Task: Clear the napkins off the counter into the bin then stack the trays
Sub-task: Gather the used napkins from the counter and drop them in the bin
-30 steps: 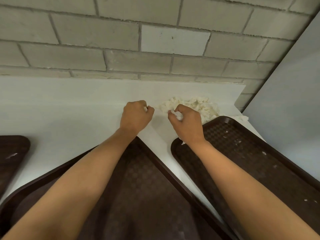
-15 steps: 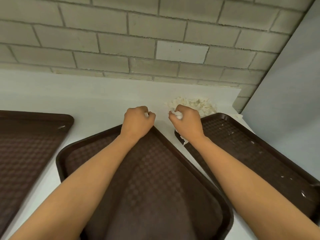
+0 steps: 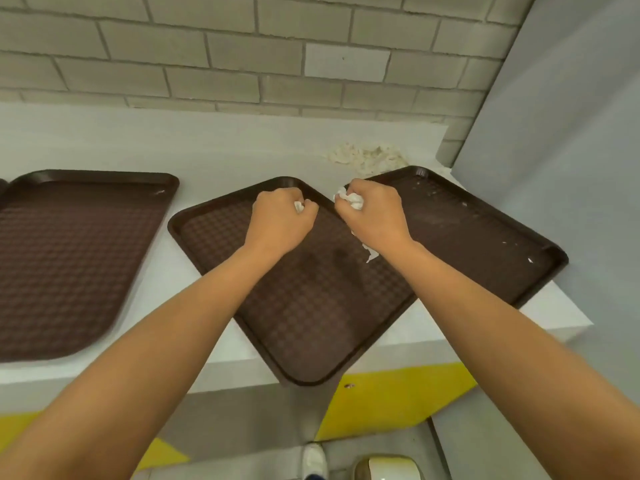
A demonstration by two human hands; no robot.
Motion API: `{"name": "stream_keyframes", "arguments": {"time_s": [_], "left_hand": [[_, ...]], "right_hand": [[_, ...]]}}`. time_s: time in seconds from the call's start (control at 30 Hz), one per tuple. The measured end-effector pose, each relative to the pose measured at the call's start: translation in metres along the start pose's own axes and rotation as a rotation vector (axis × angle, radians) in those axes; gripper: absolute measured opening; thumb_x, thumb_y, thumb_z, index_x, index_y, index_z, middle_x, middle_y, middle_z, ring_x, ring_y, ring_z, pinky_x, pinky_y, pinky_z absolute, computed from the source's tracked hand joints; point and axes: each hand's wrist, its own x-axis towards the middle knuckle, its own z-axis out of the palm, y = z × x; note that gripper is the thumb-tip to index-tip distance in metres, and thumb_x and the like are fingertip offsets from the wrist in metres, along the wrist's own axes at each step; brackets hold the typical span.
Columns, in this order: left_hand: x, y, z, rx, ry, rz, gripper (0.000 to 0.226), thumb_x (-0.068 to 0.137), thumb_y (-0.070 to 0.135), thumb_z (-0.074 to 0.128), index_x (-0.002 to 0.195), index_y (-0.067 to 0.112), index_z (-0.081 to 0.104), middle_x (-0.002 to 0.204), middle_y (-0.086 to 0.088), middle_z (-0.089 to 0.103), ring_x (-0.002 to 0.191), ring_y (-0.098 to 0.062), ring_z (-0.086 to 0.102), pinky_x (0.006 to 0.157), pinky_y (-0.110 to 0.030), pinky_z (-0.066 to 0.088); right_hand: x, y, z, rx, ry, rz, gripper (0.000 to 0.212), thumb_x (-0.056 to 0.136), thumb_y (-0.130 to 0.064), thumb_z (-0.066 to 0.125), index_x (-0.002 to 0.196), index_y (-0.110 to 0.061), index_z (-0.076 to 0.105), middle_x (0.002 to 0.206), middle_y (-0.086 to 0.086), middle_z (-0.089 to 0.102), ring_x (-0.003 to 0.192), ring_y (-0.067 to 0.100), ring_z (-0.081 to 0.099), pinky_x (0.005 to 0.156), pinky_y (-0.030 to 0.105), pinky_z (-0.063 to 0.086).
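My left hand (image 3: 280,220) is a fist over the far corner of the middle brown tray (image 3: 311,306), gripping a small white napkin scrap (image 3: 299,206). My right hand (image 3: 375,211) grips a crumpled white napkin (image 3: 351,199), with a strip hanging below the wrist. A pile of torn napkins (image 3: 367,157) lies on the white counter (image 3: 207,147) behind the right tray (image 3: 485,237), which carries white crumbs. A third tray (image 3: 69,258) lies at the left.
A grey block wall runs along the back of the counter, and a grey panel (image 3: 554,168) closes the right side. Below the counter's front edge I see a yellow and grey face, a shoe (image 3: 313,460) and a pale rounded bin top (image 3: 388,467) on the floor.
Both hands have drawn back from the napkin pile toward me, still gripping napkins. The view has pulled back and tilted down, bringing the counter's front edge and the floor into sight.
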Motion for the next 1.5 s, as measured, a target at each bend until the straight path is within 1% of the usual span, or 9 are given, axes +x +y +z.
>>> {"name": "stream_keyframes", "arguments": {"time_s": [0.23, 0.37, 0.5, 0.67, 0.9, 1.03, 1.17, 1.33, 1.5], "left_hand": [[-0.073, 0.038, -0.01, -0.077, -0.055, 0.018, 0.035, 0.088, 0.022, 0.052, 0.058, 0.004, 0.053, 0.065, -0.013, 0.064, 0.065, -0.026, 0.061, 0.064, -0.035, 0.048], [-0.113, 0.061, -0.006, -0.09, -0.089, 0.012, 0.034, 0.087, 0.021, 0.053, 0.055, 0.008, 0.049, 0.064, -0.014, 0.062, 0.064, -0.028, 0.06, 0.056, -0.03, 0.044], [-0.149, 0.082, 0.004, -0.103, -0.098, -0.006, 0.03, 0.083, 0.021, 0.053, 0.063, -0.002, 0.057, 0.064, -0.014, 0.065, 0.064, -0.029, 0.06, 0.061, -0.04, 0.048], [-0.199, 0.111, 0.026, -0.093, -0.073, -0.076, 0.029, 0.082, 0.019, 0.054, 0.062, -0.001, 0.056, 0.055, -0.006, 0.056, 0.054, -0.019, 0.048, 0.051, -0.024, 0.038], [-0.272, 0.137, 0.066, -0.116, -0.1, -0.223, 0.027, 0.08, 0.019, 0.054, 0.065, -0.004, 0.057, 0.055, -0.016, 0.057, 0.052, -0.028, 0.055, 0.049, -0.039, 0.047], [-0.303, 0.14, 0.088, -0.086, -0.114, -0.277, 0.027, 0.082, 0.018, 0.054, 0.069, -0.005, 0.06, 0.063, -0.021, 0.061, 0.059, -0.035, 0.056, 0.053, -0.038, 0.048], [-0.324, 0.131, 0.109, -0.106, -0.169, -0.328, 0.027, 0.083, 0.016, 0.055, 0.068, -0.006, 0.059, 0.065, -0.022, 0.062, 0.054, -0.024, 0.047, 0.048, -0.03, 0.037], [-0.34, 0.108, 0.137, -0.12, -0.232, -0.409, 0.025, 0.083, 0.016, 0.056, 0.063, 0.001, 0.058, 0.06, -0.015, 0.061, 0.05, -0.02, 0.045, 0.043, -0.021, 0.034], [-0.36, 0.073, 0.168, -0.108, -0.287, -0.5, 0.027, 0.082, 0.016, 0.057, 0.055, 0.01, 0.053, 0.055, -0.007, 0.057, 0.055, -0.025, 0.05, 0.049, -0.026, 0.04]], "right_hand": [[-0.069, -0.008, -0.043, -0.041, 0.003, 0.037, 0.024, 0.088, -0.031, 0.057, 0.079, -0.009, 0.062, 0.067, -0.004, 0.056, 0.065, 0.014, 0.057, 0.062, 0.032, 0.048], [-0.104, -0.002, -0.065, -0.043, -0.026, 0.06, 0.024, 0.087, -0.031, 0.058, 0.067, -0.019, 0.053, 0.057, -0.012, 0.047, 0.06, 0.013, 0.054, 0.055, 0.026, 0.041], [-0.139, 0.01, -0.084, -0.033, -0.042, 0.073, 0.038, 0.085, -0.029, 0.058, 0.053, -0.027, 0.037, 0.051, -0.01, 0.043, 0.051, 0.009, 0.043, 0.05, 0.025, 0.031], [-0.191, 0.031, -0.11, -0.003, -0.094, 0.068, 0.03, 0.084, -0.025, 0.059, 0.058, -0.016, 0.045, 0.05, -0.008, 0.042, 0.056, 0.018, 0.048, 0.054, 0.031, 0.035], [-0.26, 0.072, -0.128, -0.028, -0.195, 0.092, 0.03, 0.083, -0.026, 0.059, 0.059, -0.018, 0.044, 0.049, -0.007, 0.04, 0.06, 0.022, 0.048, 0.054, 0.03, 0.031], [-0.288, 0.096, -0.13, -0.029, -0.241, 0.134, 0.031, 0.082, -0.024, 0.062, 0.058, -0.02, 0.043, 0.052, -0.003, 0.042, 0.059, 0.022, 0.047, 0.054, 0.029, 0.028], [-0.309, 0.117, -0.121, -0.011, -0.283, 0.218, 0.044, 0.084, -0.024, 0.061, 0.051, -0.024, 0.032, 0.048, -0.005, 0.037, 0.057, 0.022, 0.041, 0.049, 0.03, 0.023], [-0.333, 0.142, -0.098, 0.046, -0.319, 0.332, 0.031, 0.084, -0.023, 0.061, 0.059, -0.014, 0.046, 0.05, -0.005, 0.041, 0.058, 0.022, 0.044, 0.053, 0.031, 0.03], [-0.357, 0.166, -0.064, 0.062, -0.373, 0.414, 0.03, 0.085, -0.023, 0.062, 0.06, -0.017, 0.046, 0.05, -0.007, 0.042, 0.058, 0.022, 0.045, 0.052, 0.028, 0.028]]}}
